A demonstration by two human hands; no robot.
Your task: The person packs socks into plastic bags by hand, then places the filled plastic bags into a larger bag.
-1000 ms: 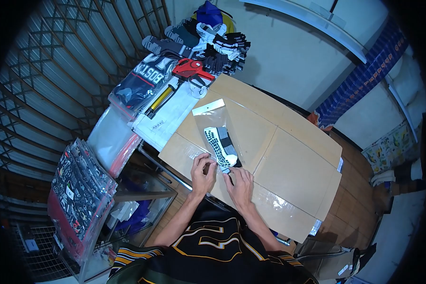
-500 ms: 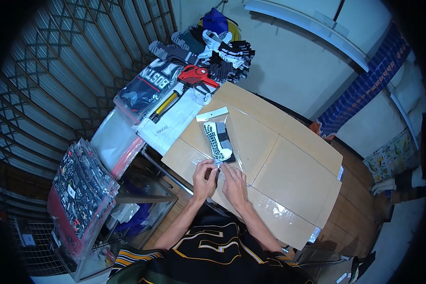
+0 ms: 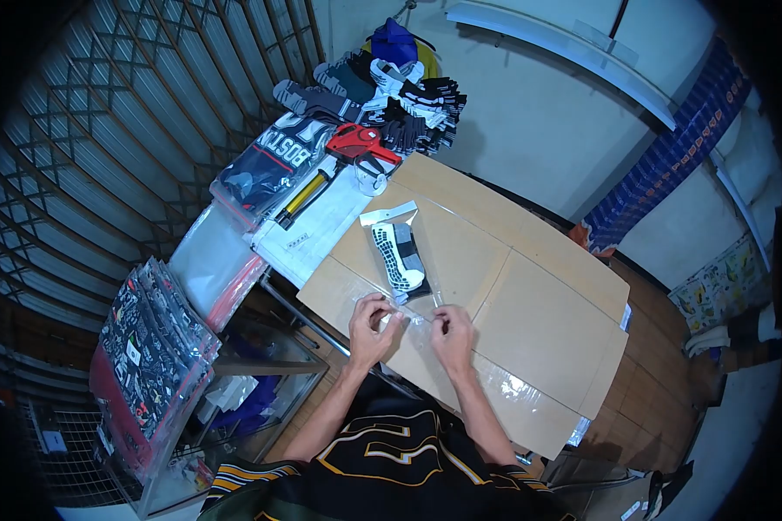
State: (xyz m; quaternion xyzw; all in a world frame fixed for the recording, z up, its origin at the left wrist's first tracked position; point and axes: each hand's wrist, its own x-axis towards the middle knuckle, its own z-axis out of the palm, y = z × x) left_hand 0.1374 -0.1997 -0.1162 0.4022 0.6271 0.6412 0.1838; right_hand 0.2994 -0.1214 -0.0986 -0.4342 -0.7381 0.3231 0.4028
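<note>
A pair of white, grey and black socks [image 3: 398, 257] lies inside a clear plastic bag [image 3: 391, 214] on the brown cardboard [image 3: 539, 304]. The bag's white header points away from me. Its near edge is pinched on the left side by my left hand [image 3: 374, 330], fingers closed with thumb against fingertips. My right hand [image 3: 453, 337] is also closed on the plastic, at the bag's near right corner. The near edge stretches between both hands, just below the socks.
Beyond the cardboard are a red tag gun [image 3: 354, 141], a yellow-and-black tool [image 3: 304, 198], a bagged Boston garment [image 3: 274, 165] and a heap of socks [image 3: 408, 104]. Bagged patterned garments [image 3: 152, 347] stand at the left.
My right hand has moved right, away from my left hand, with the plastic. The bag's near edge is now spread wide, and its header has tilted up slightly.
</note>
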